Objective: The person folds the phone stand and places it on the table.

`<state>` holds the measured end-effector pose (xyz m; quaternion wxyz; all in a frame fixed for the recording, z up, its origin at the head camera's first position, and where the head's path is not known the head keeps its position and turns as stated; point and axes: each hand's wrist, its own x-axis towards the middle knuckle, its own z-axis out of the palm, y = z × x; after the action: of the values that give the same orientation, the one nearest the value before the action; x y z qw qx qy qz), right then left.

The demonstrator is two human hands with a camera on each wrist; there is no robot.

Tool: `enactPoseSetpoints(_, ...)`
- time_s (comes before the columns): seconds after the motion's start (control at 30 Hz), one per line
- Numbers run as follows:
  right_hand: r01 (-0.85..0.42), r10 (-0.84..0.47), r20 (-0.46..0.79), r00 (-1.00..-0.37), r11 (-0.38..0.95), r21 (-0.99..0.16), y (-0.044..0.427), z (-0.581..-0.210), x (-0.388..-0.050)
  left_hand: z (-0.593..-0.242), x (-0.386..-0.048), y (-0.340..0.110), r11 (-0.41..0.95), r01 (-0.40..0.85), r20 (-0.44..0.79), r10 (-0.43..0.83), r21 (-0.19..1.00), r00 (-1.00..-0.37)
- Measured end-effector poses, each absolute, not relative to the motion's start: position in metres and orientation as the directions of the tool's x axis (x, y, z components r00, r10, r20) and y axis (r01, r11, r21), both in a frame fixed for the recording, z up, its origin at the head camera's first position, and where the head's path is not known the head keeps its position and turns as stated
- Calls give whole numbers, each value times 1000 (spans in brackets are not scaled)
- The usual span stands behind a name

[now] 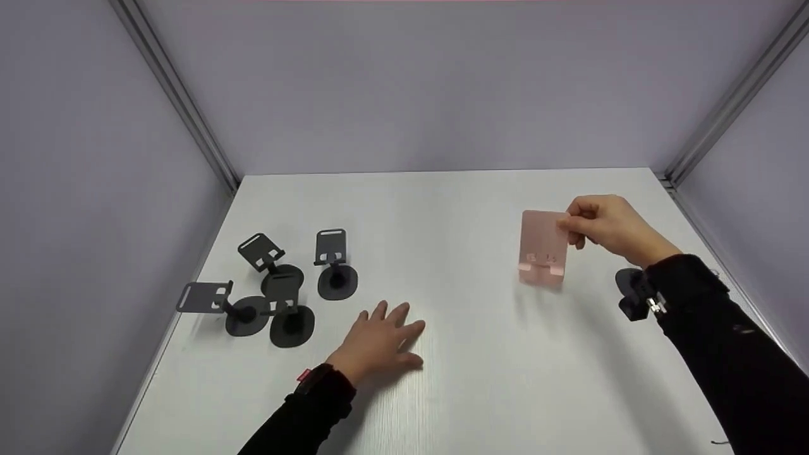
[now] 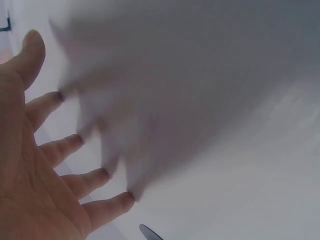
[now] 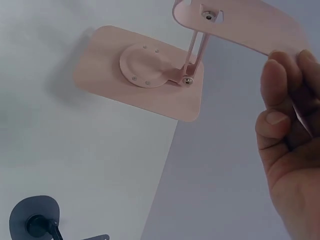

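My right hand [image 1: 610, 227] pinches the upper right edge of a pink phone stand [image 1: 542, 243] on the right side of the table. In the right wrist view, the stand's flat base [image 3: 100, 65], round swivel disc and hinged arm show; the head view hides the base behind the plate. My left hand [image 1: 379, 344] is palm down with fingers spread, holding nothing, near the table's front middle. The left wrist view shows its fingertips at the white surface with their shadows. Nearest to it are dark grey phone stands, among them one [image 1: 292, 325] to its left.
Several dark grey phone stands are grouped at the left: one lies farthest left [image 1: 205, 297], another stands behind [image 1: 259, 251], and one is apart at the back [image 1: 332, 245]. Pale panels [image 1: 411, 82] enclose the white table [image 1: 468, 392] at the back and sides.
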<state>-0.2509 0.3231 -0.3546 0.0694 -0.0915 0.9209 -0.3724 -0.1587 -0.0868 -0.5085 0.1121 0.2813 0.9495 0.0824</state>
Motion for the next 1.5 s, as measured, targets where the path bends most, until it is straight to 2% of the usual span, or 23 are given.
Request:
enactPoseSetpoints(0.17, -186, -286, -25, -958, 687, -703, 304, -356, -249, -507, -163, -83, 846, 488, -116, 519, 215, -847)
enactPoseSetpoints(0.3, -218, -314, 0, -949, 660, -719, 289, -354, -246, -505, -168, -77, 854, 440, -80, 477, 279, -875)
enactPoseSetpoints(0.43, -252, -349, 23, -937, 627, -737, 276, -352, -243, -499, -176, -68, 802, 370, -64, 448, 470, -892)
enactPoseSetpoints(0.6, -302, -408, 55, -911, 570, -765, 260, -352, -239, -491, -189, -54, 624, 256, -38, 417, 738, -908)
enactPoseSetpoints(0.8, -372, -488, 102, -867, 498, -783, 241, -356, -234, -482, -199, -42, 415, 153, -11, 367, 897, -930)
enactPoseSetpoints(1.1, -406, -552, 132, -823, 409, -817, 222, -359, -228, -479, -203, -34, 309, 91, -29, 363, 947, -931)
enactPoseSetpoints(1.33, -429, -579, 156, -800, 371, -824, 214, -363, -225, -482, -209, -32, 248, 38, -40, 302, 968, -952)
enactPoseSetpoints(1.5, -423, -585, 164, -794, 339, -840, 211, -364, -222, -483, -213, -32, 134, -18, -59, 305, 991, -951)
